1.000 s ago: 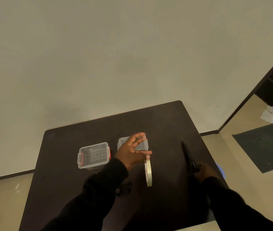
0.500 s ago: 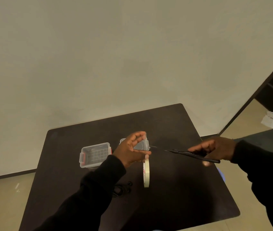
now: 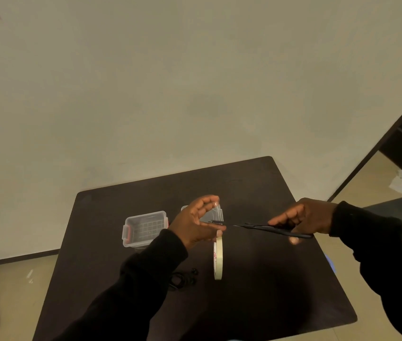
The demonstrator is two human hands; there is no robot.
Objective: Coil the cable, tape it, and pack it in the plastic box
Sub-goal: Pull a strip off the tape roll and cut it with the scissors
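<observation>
The cable [image 3: 182, 279] lies in a dark bundle on the table [image 3: 256, 291], near the front and partly hidden behind the left sleeve; it looks gathered into a coil, though it is too dark to tell how neatly, and no tape can be seen on it. Just to its right the roll of tape [image 3: 218, 258] hangs on edge from the left hand [image 3: 195, 223], whose thumb and fingers are spread as if stretching a strip pulled from the roll, though the strip itself is too faint to make out. The right hand [image 3: 305, 217] is closed around the handles of a pair of scissors [image 3: 268, 228], the blades reaching across to the left hand's fingers. Further back the plastic box [image 3: 144, 228] stands open and empty, with its lid [image 3: 216, 214] apparently lying beside it, behind the left hand. By my reading, the coiling is probably done and the taping is at its start, with a piece of tape about to be cut. Wrapping that piece around the coil, putting the coil in the box and closing the lid are all left to do.
</observation>
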